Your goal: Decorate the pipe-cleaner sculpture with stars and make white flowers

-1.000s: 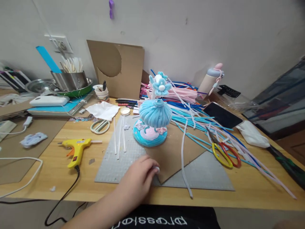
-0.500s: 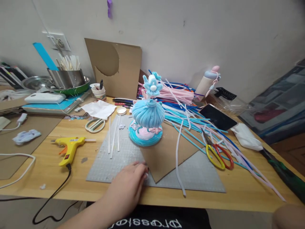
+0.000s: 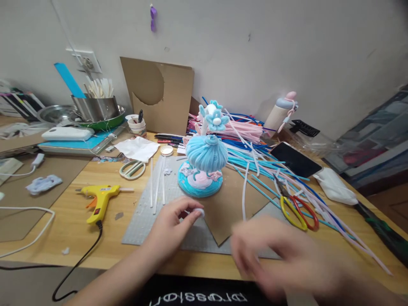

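Note:
My left hand [image 3: 175, 221] pinches a small pale lavender fuzzy piece [image 3: 199, 212] between thumb and fingertips, above the grey cutting mat [image 3: 140, 229]. My right hand [image 3: 274, 250] is smeared by motion over the mat's front edge, so its grip does not show. Just beyond the left hand stands a light-blue pipe-cleaner craft [image 3: 207, 155], with a ribbed dome, blue flowers on top and a round blue-and-pink base. Its base stands partly on a piece of cardboard [image 3: 223, 216]. A pale pipe cleaner [image 3: 245, 195] lies across that cardboard, partly hidden by the right hand.
Scissors [image 3: 295, 208] with yellow and red handles lie at right, near many loose pipe cleaners [image 3: 245, 127] and a phone [image 3: 293, 159]. At left rest a yellow glue gun [image 3: 102, 199], its cord, and pale-handled scissors [image 3: 132, 170]. Clear glue sticks [image 3: 157, 187] lie on the mat.
My right hand has come in from the lower right corner to the front of the mat. My left hand has lifted and turned, showing the pale piece in its fingertips. The camera view has shifted slightly.

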### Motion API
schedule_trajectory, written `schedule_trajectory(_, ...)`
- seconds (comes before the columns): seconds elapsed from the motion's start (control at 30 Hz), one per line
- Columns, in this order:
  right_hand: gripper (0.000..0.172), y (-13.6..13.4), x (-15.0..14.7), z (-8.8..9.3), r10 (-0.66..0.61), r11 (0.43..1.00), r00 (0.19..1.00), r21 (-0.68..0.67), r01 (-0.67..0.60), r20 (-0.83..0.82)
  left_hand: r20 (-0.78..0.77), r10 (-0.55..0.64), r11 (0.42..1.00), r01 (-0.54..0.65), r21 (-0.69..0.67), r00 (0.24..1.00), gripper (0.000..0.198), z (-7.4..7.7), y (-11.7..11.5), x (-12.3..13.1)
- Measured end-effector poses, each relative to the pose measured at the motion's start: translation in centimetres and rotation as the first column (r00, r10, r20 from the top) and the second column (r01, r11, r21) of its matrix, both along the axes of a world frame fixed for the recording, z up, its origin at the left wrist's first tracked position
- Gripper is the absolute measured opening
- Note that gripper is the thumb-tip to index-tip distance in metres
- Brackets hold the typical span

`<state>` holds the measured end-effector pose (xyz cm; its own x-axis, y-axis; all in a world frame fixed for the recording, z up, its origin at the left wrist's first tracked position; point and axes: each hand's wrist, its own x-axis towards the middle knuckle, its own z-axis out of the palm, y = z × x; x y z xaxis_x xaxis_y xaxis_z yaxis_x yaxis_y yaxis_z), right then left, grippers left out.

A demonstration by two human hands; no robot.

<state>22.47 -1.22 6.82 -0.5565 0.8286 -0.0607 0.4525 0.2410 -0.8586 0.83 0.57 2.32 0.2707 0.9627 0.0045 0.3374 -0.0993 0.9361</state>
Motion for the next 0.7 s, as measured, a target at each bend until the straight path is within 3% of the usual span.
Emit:
schedule_trajectory(0.1, 0.018, 1.8, -2.0, -2.3, -0.151, 0.975, 0.973, -0.189, 0.118, -0.174, 0.215, 0.014, 0.989, 0.018, -0.145, 0.977, 0.021, 0.9, 1.3, 0.6)
schedule_trajectory(0.17, 0.021, 2.7, -3.0, -4.2, -0.275, 0.908, 0.910, -0.395, 0.140, -0.309, 0.291, -0.028, 0.983, 0.079, -0.165, 0.956, 0.020, 1.0, 2.2, 1.2)
schedule_trajectory(0.23, 0.028, 3.2, -3.5, -5.7, -0.360, 0.847, 0.844, -0.518, 0.118, -0.397, 0.323, -0.090, 0.977, 0.146, -0.155, 0.942, 0.018, 0.6, 2.8, 1.7)
schedule_trajectory(0.33, 0.031, 3.4, -3.7, -7.0, -0.438, 0.805, 0.764, -0.584, 0.099, -0.474, 0.367, -0.160, 0.962, 0.228, -0.150, 0.917, 0.018, -0.7, 3.1, 2.1)
schedule_trajectory(0.4, 0.030, 3.4, -3.6, -7.4, -0.456, 0.789, 0.743, -0.608, 0.084, -0.489, 0.311, -0.181, 0.969, 0.223, -0.105, 0.933, 0.019, -1.5, 3.1, 2.0)
schedule_trajectory(0.53, 0.029, 3.5, -3.5, -7.9, -0.485, 0.764, 0.699, -0.643, 0.048, -0.525, 0.035, -0.186, 0.971, 0.178, 0.158, 0.982, 0.016, -2.0, 3.1, 1.2)
schedule_trajectory(0.7, 0.027, 3.3, -3.4, -8.3, -0.469, 0.743, 0.648, -0.665, -0.078, -0.600, -0.051, -0.208, 0.931, 0.214, 0.297, 0.977, 0.019, -1.8, 3.3, 0.6)
